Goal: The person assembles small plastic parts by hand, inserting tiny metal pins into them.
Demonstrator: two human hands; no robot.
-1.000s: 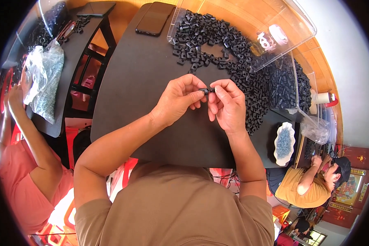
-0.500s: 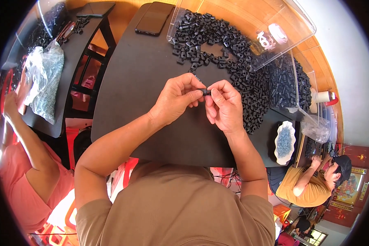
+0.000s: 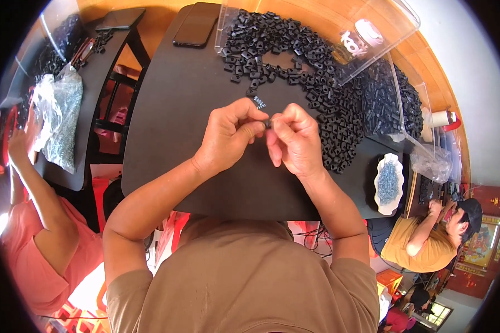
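My left hand (image 3: 228, 139) pinches a small black plastic part (image 3: 267, 124) between thumb and forefinger above the dark table (image 3: 172, 122). Close against it, my right hand (image 3: 297, 139) has its thumb and forefinger pressed together at the part's right end; what they grip is hidden. The right hand's other fingers are curled loosely. Just beyond my left fingertips lies a little group of silvery screws (image 3: 259, 102). A large heap of similar black plastic parts (image 3: 339, 133) spreads across the table beyond and right of my hands.
A clear plastic bin (image 3: 391, 105) holds more black parts at the right. Nearer stands a white scalloped dish (image 3: 379, 191) of small screws. A phone (image 3: 195, 29) lies at the far left of the table. Co-workers sit left (image 3: 55, 238) and right (image 3: 422, 241).
Both hands have shifted slightly left with the black part, and the right fingers have curled in more. The screws beyond my left hand now show more fully.
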